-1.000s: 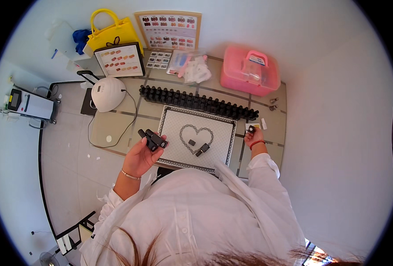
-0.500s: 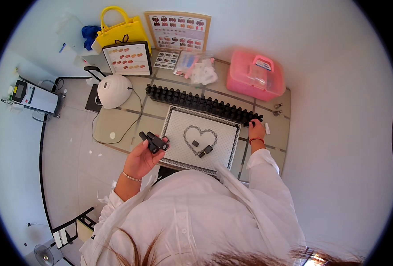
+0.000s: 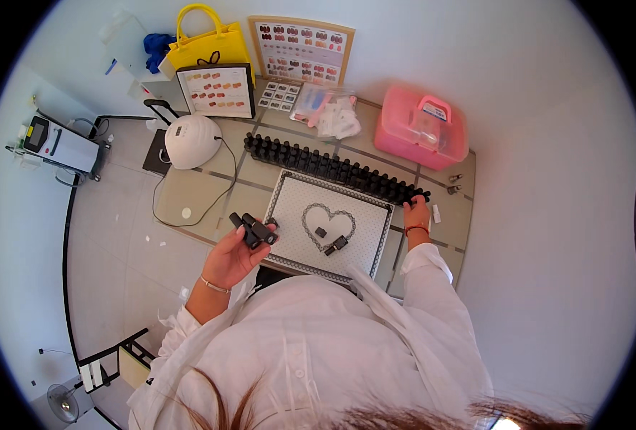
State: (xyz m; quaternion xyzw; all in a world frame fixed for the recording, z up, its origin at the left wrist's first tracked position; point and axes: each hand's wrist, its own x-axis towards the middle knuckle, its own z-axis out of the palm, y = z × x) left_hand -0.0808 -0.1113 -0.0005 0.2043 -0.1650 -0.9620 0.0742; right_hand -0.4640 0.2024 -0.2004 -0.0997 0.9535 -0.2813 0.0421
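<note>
In my left hand (image 3: 236, 255), held over the left edge of the mat, are several black nail polish bottles (image 3: 256, 229), with the fingers closed round them. My right hand (image 3: 417, 213) reaches to the right end of a long double row of black nail polish bottles (image 3: 339, 168). Its fingertips pinch one at the end of that row, partly hidden by the hand. A white mat (image 3: 296, 215) with a black lace border and heart print lies before me. On the heart rest another black bottle (image 3: 337, 245) and a small dark square piece (image 3: 321, 232).
A white nail lamp (image 3: 192, 142) with a cord stands at the left. Behind are a yellow bag (image 3: 210, 49), framed colour charts (image 3: 304, 50), plastic packets (image 3: 336, 118) and a pink case (image 3: 420, 132). Two small bottles (image 3: 454, 190) lie near the table's right edge.
The view has shifted slightly, so the table sits a little further right. My right hand's fingers stay at the row's right end. The left hand still holds its bottles.
</note>
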